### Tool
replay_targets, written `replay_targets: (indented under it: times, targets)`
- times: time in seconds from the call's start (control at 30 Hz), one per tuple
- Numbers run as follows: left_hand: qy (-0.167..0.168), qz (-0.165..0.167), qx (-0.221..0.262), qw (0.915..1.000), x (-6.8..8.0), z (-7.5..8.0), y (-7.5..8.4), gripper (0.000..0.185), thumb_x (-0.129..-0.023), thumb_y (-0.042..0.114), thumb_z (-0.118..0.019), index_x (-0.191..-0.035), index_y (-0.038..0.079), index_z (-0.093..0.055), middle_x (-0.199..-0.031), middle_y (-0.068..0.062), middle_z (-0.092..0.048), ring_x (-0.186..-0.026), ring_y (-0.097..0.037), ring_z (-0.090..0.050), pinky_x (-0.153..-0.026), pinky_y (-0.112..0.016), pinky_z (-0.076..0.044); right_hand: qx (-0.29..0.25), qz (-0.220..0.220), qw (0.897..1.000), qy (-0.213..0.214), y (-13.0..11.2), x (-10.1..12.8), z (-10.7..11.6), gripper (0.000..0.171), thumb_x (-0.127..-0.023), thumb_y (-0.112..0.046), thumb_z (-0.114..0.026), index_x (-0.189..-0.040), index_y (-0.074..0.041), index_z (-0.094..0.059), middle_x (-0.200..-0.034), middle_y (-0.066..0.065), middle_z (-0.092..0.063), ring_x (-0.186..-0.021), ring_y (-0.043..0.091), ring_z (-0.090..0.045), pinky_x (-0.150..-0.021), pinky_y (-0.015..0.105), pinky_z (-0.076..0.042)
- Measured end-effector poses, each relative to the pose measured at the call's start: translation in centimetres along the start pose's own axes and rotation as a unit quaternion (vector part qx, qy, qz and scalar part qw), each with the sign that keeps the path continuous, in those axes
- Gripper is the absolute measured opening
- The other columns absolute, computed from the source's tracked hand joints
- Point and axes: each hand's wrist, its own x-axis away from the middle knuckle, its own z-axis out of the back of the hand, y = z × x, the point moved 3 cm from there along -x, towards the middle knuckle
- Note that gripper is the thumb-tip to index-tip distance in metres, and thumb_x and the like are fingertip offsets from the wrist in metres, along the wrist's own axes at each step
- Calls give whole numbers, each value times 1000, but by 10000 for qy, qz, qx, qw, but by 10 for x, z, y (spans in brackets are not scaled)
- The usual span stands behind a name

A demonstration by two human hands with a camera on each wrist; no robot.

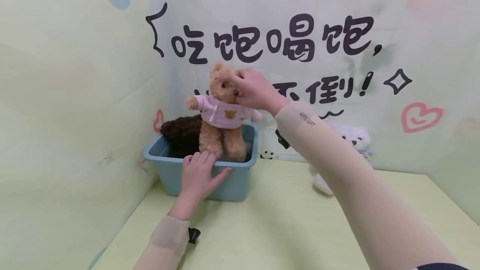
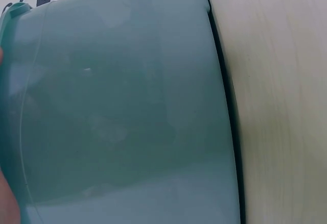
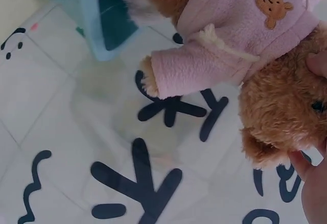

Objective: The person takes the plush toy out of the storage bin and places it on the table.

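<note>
Tan plush fills the middle of the scene: a teddy bear (image 1: 221,116) in a pink hooded jumper (image 1: 223,113) stands upright with its legs down inside a blue plastic tub (image 1: 240,182). The right hand (image 1: 252,90) holds the bear by its head, fingers (image 1: 240,79) curled round the face and muzzle. From the right wrist view the same grip shows at the edge of the picture, fingertips pressed into the fur beside the bear's eye, with the jumper's little bear badge (image 3: 273,7) and one pink sleeve sticking out.

The left hand (image 1: 198,176) lies flat against the near wall of the tub, fingers (image 1: 204,159) straight and spread up to the rim, just in front of the bear's feet. It presses on the plastic without gripping it. The left wrist view shows little but that blue wall close up, with pale worktop beside it.

Behind the tan bear a dark brown plush toy (image 1: 183,132) slumps in the left half of the tub. The tub sits at the back left corner of a pale green worktop (image 1: 285,220). Well apart to the right, a white plush bear (image 1: 350,145) sits against the wall, partly hidden by the right forearm. The wall (image 1: 281,36) carries large black painted characters and a pink heart (image 1: 420,116).
</note>
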Motion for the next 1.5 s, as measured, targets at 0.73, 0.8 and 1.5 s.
replay_targets:
  times: [0.73, 0.8, 1.5]
  targets:
    - [57, -79, -74, 9999, 2, -1, 1, 60, -92, 68, -37, -81, 11, -52, -78, -5, -54, -75, -27, -51, -75, -46, -36, -742, -1562, 9841, 406, -15, 11, -58, 97, -72, -53, -79, -152, -32, -29, -137, 10, -44, -121, 30, -45, -105, 44, -28]
    - [59, -61, -97, 9999, 2, -2, 0, 61, -92, 69, -36, -81, 11, -51, -77, -5, -52, -74, -28, -50, -75, -47, -36, -574, -1287, 9883, 590, -15, 9, -56, 93, -73, -51, -79, -150, -28, -34, -130, 8, -49, -115, 27, -48, -102, 43, -32]
    - [346, -122, -27, 9993, 2, -6, -3, 64, -92, 69, -39, -83, 8, -55, -76, -7, -52, -70, -29, -47, -74, -48, -35, 26, -477, 9855, 1627, 17, 12, 42, 78, -74, -41, -82, -139, -16, -48, -121, 12, -55, -108, 28, -53, -93, 37, -43]
